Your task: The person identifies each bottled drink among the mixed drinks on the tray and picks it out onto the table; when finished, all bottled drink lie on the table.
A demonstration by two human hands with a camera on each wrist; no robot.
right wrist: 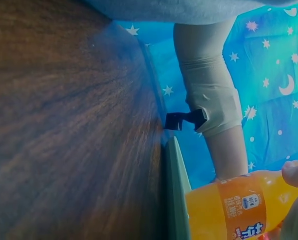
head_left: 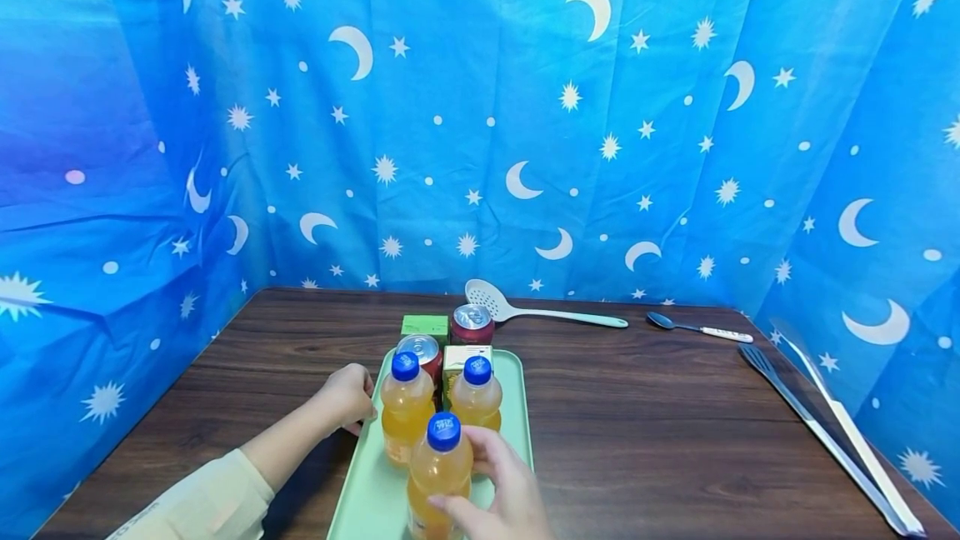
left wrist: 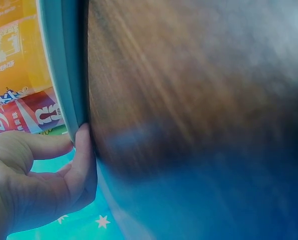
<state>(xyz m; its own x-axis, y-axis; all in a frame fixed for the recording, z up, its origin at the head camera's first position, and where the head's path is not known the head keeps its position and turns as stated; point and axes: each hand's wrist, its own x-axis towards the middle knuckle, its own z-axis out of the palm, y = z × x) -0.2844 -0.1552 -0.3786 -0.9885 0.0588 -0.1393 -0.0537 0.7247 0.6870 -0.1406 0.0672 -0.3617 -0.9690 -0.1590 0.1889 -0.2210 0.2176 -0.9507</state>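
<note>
A pale green tray [head_left: 360, 511] lies on the table, loaded with drinks. My left hand [head_left: 348, 397] pinches its left rim between thumb and fingers, plain in the left wrist view, where the hand [left wrist: 43, 180] is large. With my right hand [head_left: 504, 486] I grip the nearest orange soda bottle [head_left: 441, 473], which has a blue cap; its label shows on the bottle [right wrist: 239, 205] in the right wrist view. Two similar bottles, one left [head_left: 407, 411] and one right [head_left: 477, 398], stand behind it. Farther back are two soda cans, one dark red can [head_left: 472, 323] among them.
A green-topped carton [head_left: 424, 325] and a pale carton [head_left: 459, 357] stand among the drinks. Behind lies a skimmer [head_left: 555, 317]. On the right are a small spoon [head_left: 693, 328], a long fork [head_left: 810, 423] and a light-coloured long utensil [head_left: 855, 432]. A blue curtain [head_left: 450, 148] encloses the table.
</note>
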